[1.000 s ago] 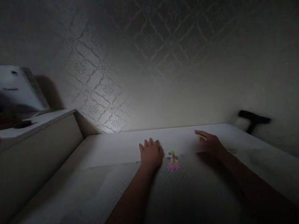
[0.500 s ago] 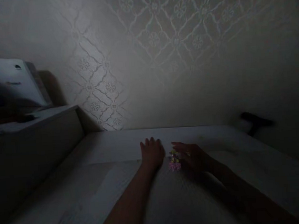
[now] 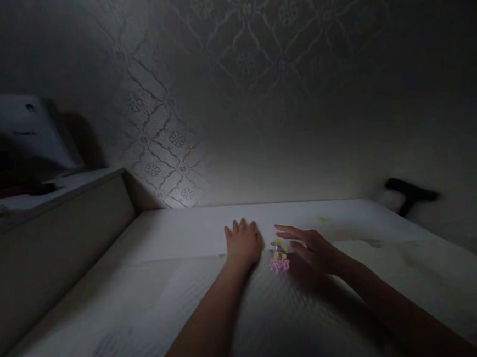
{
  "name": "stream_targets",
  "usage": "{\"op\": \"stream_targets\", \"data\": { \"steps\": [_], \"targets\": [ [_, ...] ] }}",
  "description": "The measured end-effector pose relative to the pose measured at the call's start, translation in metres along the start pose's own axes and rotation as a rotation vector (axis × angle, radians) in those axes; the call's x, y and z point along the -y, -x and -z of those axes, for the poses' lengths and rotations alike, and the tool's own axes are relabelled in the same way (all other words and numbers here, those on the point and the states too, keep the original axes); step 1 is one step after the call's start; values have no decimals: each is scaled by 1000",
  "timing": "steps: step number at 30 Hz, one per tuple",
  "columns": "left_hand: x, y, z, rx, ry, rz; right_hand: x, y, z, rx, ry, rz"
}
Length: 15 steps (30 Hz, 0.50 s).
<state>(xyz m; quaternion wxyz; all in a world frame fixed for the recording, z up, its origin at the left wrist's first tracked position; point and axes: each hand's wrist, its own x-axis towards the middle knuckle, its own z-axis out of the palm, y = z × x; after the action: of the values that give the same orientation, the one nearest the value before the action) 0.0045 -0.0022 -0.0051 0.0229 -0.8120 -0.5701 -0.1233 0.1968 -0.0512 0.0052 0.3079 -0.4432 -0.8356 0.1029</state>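
Note:
My left hand (image 3: 243, 243) lies flat on the white surface with its fingers spread, holding nothing. To its right sits a small pink and yellow beaded-looking trinket (image 3: 279, 263), pink at the near end with yellow and grey bits at the far end. My right hand (image 3: 312, 248) hovers just right of the trinket. Its fingers are apart and reach left over the far end; a small gap seems to stay between fingertips and trinket, though the dim light makes contact hard to judge.
A pale textured cloth (image 3: 170, 310) covers the near part of the white tabletop (image 3: 184, 227). At left, a raised ledge (image 3: 94, 181) carries a white box (image 3: 22, 129) and dark items. A black T-shaped object (image 3: 411, 193) stands at the right edge. Patterned wallpaper (image 3: 250, 117) rises behind.
The tabletop and hands look brighter while the wall looks darker. Both hands and the trinket stay in nearly the same place.

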Motion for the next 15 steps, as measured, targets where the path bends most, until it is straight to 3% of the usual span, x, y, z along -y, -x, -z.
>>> {"op": "stream_targets", "data": {
  "steps": [8,15],
  "targets": [
    [1,0,1,7,11,1,11,1,-2,97,95,-54],
    [1,0,1,0,11,7,8,3,-3,80,108,-41]
  ]
}}
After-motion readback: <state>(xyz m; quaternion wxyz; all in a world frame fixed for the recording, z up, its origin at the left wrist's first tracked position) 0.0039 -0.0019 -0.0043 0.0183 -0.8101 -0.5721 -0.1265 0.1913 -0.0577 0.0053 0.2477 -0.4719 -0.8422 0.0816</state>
